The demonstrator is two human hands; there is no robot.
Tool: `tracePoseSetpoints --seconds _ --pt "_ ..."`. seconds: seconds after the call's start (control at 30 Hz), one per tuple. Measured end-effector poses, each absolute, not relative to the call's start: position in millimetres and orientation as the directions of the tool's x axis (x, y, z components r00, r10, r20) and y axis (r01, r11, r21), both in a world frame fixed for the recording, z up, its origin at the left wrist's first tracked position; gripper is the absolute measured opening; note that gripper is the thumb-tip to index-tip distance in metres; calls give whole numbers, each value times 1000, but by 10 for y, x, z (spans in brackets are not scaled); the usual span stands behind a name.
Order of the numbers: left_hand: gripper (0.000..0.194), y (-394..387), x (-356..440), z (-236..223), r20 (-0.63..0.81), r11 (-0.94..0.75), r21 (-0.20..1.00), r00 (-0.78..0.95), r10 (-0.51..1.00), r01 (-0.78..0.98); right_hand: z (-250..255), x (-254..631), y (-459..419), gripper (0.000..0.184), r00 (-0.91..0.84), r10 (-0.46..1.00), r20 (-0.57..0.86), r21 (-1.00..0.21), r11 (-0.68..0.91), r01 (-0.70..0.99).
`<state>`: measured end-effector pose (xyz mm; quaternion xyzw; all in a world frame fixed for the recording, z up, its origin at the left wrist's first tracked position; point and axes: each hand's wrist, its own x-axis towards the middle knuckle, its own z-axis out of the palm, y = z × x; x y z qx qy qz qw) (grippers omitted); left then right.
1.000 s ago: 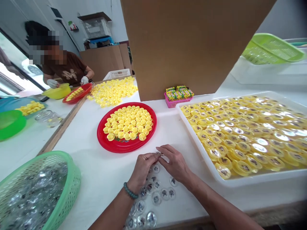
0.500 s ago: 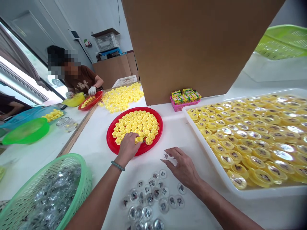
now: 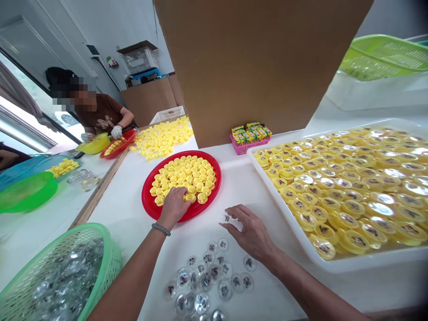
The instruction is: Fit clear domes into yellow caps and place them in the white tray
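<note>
The left hand (image 3: 174, 206) bends down over the near edge of a red plate (image 3: 147, 201). Its fingers curl on the yellow plastic caps (image 3: 183, 178) packed close together there, but I cannot tell if it holds a cap or only touches them. The right hand (image 3: 252, 234) is open, with its fingers spread a little, low over the desk (image 3: 127, 276). Its fingertips are just beside a clear round disc (image 3: 226, 217) with a small dark picture in it. More clear discs (image 3: 207, 276) lie loose on the desk right in front of the person, where both hands can get to them. A green basket (image 3: 112, 258) at the lower left is full of discs too, and it sits near the left arm, so it looks easy to reach. On the right, a wide white tray (image 3: 281, 206) is full of yellow caps with clear tops (image 3: 347, 191), laid close so that many fit. A tall cardboard sheet (image 3: 254, 67) stands at the far side of the desk, with a small pink basket (image 3: 250, 145) of little yellow boxes at its foot. At the upper left, another person (image 3: 100, 113) in white gloves works by a yellow bowl (image 3: 96, 143) and a second red plate (image 3: 117, 144), near a big heap of loose yellow caps (image 3: 160, 139).
</note>
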<state>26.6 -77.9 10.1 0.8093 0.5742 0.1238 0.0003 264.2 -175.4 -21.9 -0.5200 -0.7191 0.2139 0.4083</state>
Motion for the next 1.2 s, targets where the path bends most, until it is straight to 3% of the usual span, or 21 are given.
tracePoseSetpoints --seconds 0.37,0.67,0.83,0.97,1.2 --pt "18 -804 371 60 205 -272 175 235 950 946 -219 2643 -1741 21 -129 916 380 -732 383 564" --pt "29 -1214 631 323 442 -478 372 301 845 796 -123 2675 -1746 25 -92 885 457 -759 441 479" --pt "21 -1582 895 29 304 -490 497 385 871 716 -59 2712 -1781 29 -154 864 479 -753 495 433" --pt "21 -1657 993 -171 215 -404 565 344 914 720 -82 2719 -1787 31 -191 866 463 -754 498 428" --pt "47 -1588 824 -159 70 -259 767 325 943 587 -130 2757 -1738 24 -217 928 302 -713 371 595"
